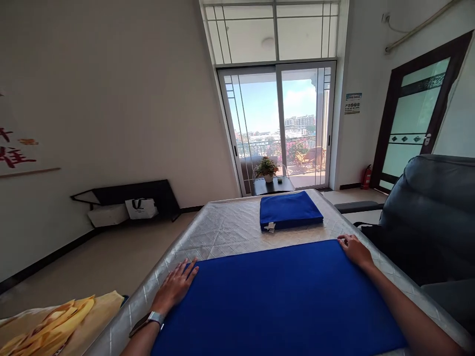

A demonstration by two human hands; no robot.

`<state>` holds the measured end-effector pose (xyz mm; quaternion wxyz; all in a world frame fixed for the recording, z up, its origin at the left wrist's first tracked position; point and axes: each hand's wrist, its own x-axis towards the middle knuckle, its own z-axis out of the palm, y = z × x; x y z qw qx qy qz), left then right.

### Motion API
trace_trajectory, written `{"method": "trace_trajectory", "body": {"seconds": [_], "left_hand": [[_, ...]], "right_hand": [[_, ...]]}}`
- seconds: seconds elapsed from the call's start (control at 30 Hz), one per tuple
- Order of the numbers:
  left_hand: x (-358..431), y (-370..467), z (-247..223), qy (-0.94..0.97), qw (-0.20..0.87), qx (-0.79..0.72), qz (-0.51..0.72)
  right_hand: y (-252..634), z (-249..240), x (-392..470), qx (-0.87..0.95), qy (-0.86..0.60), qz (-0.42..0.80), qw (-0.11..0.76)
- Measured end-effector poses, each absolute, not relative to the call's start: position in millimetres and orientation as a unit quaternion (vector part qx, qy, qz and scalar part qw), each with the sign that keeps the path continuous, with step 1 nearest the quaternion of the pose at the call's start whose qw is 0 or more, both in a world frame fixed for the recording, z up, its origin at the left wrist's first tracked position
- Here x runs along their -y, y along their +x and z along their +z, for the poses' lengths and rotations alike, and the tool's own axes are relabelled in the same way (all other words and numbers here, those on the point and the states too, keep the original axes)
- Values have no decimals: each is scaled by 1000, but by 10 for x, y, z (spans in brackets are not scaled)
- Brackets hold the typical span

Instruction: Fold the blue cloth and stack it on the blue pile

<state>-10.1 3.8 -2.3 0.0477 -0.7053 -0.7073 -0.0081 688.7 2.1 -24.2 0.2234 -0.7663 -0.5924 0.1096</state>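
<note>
While both hands rest flat on it, a large blue cloth [282, 296] lies spread across the near end of a silvery quilted mattress [222, 230]. The left hand [176, 287] presses on the cloth's far left corner, fingers stretched out and slightly apart, its grip not closed on anything; a watch [154, 318] sits on that wrist. The right hand [354, 249] lies on the far right corner, fingers extended and flat, also grasping nothing. The cloth fills the space between the two hands and runs toward the viewer, where its near edge is cut off by the bottom of the view.

Farther along the mattress, well apart from both hands, one folded blue cloth [289, 210] lies with a small white tag at its near edge; the tag's writing is too small to read. That makes two blue cloths and two hands.

At lower left, yellow fabric [55, 321] is partly cut off. A dark chair [430, 217] stands at right. One potted plant [266, 169] sits before the glass balcony doors [278, 123].
</note>
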Motion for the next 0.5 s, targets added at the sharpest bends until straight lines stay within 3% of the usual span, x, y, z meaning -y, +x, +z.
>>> {"method": "trace_trajectory", "body": {"seconds": [0.1, 0.27, 0.4, 0.5], "left_hand": [[40, 20, 104, -684, 98, 723, 19], [141, 673, 419, -678, 183, 709, -67], [368, 1923, 545, -750, 38, 653, -101], [761, 3141, 483, -883, -86, 456, -71]], "right_hand": [[6903, -227, -13, 591, -762, 122, 235], [6891, -142, 15, 590, -760, 125, 243], [6901, -134, 18, 585, -764, 126, 241], [6909, -135, 24, 587, -762, 125, 242]]}}
